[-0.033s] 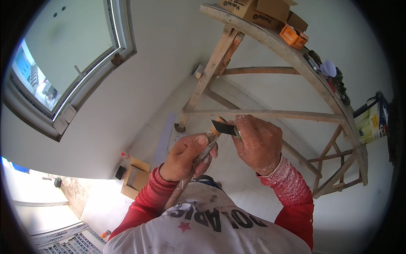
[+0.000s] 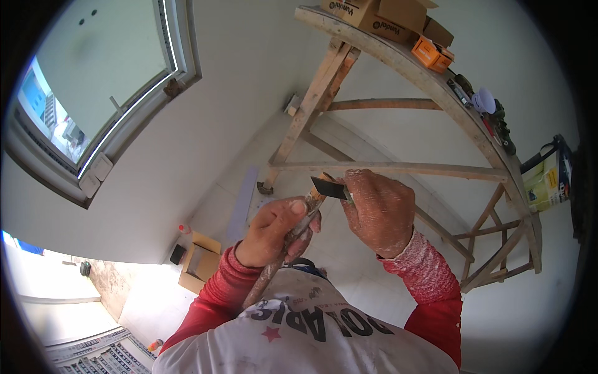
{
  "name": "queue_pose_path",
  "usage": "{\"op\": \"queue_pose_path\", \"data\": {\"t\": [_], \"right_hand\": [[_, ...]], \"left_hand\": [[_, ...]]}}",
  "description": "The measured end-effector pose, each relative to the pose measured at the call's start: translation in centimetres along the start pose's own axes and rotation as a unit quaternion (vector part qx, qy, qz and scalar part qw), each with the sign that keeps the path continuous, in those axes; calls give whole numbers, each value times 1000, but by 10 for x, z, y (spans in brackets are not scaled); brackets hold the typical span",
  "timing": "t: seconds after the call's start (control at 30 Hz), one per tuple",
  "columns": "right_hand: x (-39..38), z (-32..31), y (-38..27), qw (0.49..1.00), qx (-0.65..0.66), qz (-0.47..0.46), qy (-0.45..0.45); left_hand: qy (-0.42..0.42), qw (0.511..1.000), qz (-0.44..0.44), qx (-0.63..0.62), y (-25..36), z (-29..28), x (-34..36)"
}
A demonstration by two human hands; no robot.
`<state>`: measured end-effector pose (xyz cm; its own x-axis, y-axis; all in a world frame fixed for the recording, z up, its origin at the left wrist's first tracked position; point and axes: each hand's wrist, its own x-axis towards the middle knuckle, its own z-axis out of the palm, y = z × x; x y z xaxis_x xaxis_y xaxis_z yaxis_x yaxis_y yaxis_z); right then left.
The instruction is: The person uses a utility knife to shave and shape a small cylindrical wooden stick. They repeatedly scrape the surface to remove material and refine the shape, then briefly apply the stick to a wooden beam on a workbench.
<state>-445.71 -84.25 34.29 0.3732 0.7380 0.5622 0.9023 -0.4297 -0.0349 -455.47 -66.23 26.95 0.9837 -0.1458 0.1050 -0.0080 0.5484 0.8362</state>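
My left hand (image 2: 271,230) is wrapped round a wooden stick (image 2: 263,282) smeared with whitish paint or plaster. The stick slants up from my chest, and bare, lighter wood shows near its upper end. Between the fingers of my right hand (image 2: 381,213) is a flat dark knife blade (image 2: 328,188), angled across that bare end. Whether the edge touches the wood I cannot tell. The knife's handle is mostly hidden in my fist, with a small greenish bit showing. White dust covers my right hand and red cuff.
Beyond my hands stands a wooden trestle (image 2: 386,167). On its plank lie cardboard boxes (image 2: 389,22), an orange box (image 2: 432,54) and several tools (image 2: 460,92). A yellow-green bag (image 2: 547,181) is at the right. An open cardboard box (image 2: 200,262) sits on the floor, left; a window (image 2: 99,81) is upper left.
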Motion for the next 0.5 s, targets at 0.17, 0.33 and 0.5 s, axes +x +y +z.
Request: {"op": "queue_pose_path", "data": {"t": [0.17, 0.33, 0.5], "right_hand": [[1, 17, 12, 993, -116, 5, -33], [-30, 51, 143, 914, -224, 294, -165], [-2, 16, 45, 986, -24, 164, 14]], "left_hand": [[10, 999, 22, 45, 1, -3, 3], [-24, 996, 23, 84, 5, 14, -17], [18, 999, 40, 24, 0, -7, 6]]}}
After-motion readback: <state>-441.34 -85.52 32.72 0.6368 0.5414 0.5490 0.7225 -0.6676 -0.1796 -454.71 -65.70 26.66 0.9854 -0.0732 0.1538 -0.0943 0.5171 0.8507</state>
